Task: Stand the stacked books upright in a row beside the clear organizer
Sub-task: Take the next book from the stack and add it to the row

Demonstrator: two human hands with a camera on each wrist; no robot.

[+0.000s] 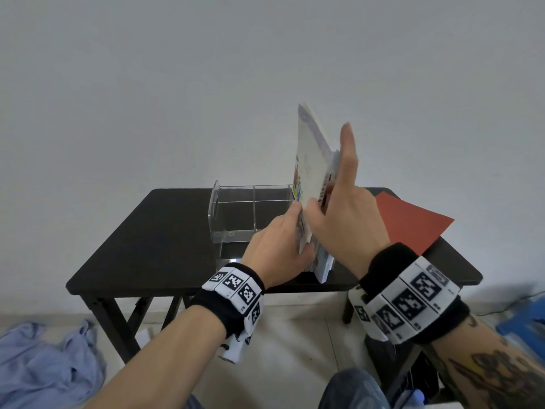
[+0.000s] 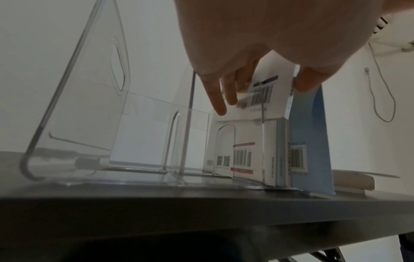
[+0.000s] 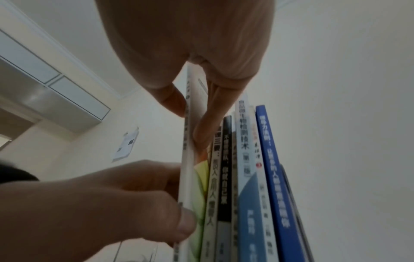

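Note:
A tall thin white book (image 1: 309, 160) stands upright, held between both hands at the left end of a row of upright books (image 1: 323, 267). My left hand (image 1: 283, 234) grips its lower part, fingers on the cover (image 2: 264, 99) and thumb on the spine (image 3: 190, 159). My right hand (image 1: 333, 208) pinches it higher up between thumb and fingers (image 3: 195, 109), one finger pointing straight up. The clear organizer (image 1: 236, 208) stands empty just left of the row, its right wall against the books (image 2: 280, 159). Black, white and blue spines (image 3: 246, 177) stand close together.
The black table (image 1: 153, 237) stands against a plain wall. A red flat book (image 1: 410, 219) lies at the table's right rear, overhanging the edge. A blue cloth (image 1: 44, 364) lies on the floor at left, and a blue object (image 1: 525, 320) sits at right.

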